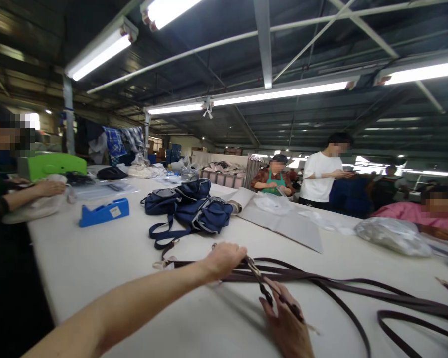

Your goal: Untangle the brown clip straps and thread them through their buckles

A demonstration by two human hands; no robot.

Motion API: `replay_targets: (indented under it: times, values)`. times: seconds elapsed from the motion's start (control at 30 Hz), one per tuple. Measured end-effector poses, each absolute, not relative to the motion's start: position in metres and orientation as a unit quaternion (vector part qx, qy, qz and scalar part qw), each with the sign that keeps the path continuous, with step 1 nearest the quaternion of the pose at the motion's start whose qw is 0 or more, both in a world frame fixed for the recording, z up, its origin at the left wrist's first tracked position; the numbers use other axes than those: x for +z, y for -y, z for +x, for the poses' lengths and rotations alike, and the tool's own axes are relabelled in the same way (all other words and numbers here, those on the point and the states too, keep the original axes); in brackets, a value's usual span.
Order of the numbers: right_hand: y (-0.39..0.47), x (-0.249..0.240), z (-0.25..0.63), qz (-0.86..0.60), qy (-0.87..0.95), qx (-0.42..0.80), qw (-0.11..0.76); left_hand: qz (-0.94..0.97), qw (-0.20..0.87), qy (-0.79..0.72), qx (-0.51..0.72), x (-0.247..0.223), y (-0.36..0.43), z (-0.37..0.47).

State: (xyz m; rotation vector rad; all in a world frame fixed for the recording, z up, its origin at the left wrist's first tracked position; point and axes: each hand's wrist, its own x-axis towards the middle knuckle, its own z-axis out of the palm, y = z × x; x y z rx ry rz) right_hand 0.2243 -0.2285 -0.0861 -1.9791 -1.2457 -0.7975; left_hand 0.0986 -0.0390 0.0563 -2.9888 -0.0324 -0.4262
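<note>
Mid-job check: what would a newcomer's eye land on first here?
Probably the navy bags heaped on the table, with a bright blue tape dispenser to their left. Next, the long brown straps snaking across the right side. At the front, the closed left hand is near the right hand, which holds what look like scissors.

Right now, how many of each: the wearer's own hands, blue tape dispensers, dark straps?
Wearer's own hands: 2 (left hand, right hand)
Blue tape dispenser: 1
Dark straps: overlapping, no sure count
Total counted, without straps: 3
</note>
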Motion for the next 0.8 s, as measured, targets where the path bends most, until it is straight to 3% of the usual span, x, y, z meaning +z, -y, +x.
replay_targets:
  times: [0.13,0.23,0.5,0.8]
  values:
    - [0.230,-0.099,0.237,-0.797,0.448,-0.253,0.317,-0.965,0.085,0.103,-0.226,0.123,-0.024,0.113]
    - [0.231,-0.105,0.239,-0.810,0.468,-0.195,0.295,-0.951,0.086,0.157,-0.252,0.132,-0.057,0.119]
    - [0.233,-0.100,0.236,-0.812,0.488,-0.147,0.283,-0.985,0.017,0.160,-0.066,0.020,-0.067,0.084]
    - [0.234,-0.109,0.245,-0.805,0.491,-0.156,0.293,-0.993,-0.005,0.006,-0.117,-0.037,-0.016,0.012]
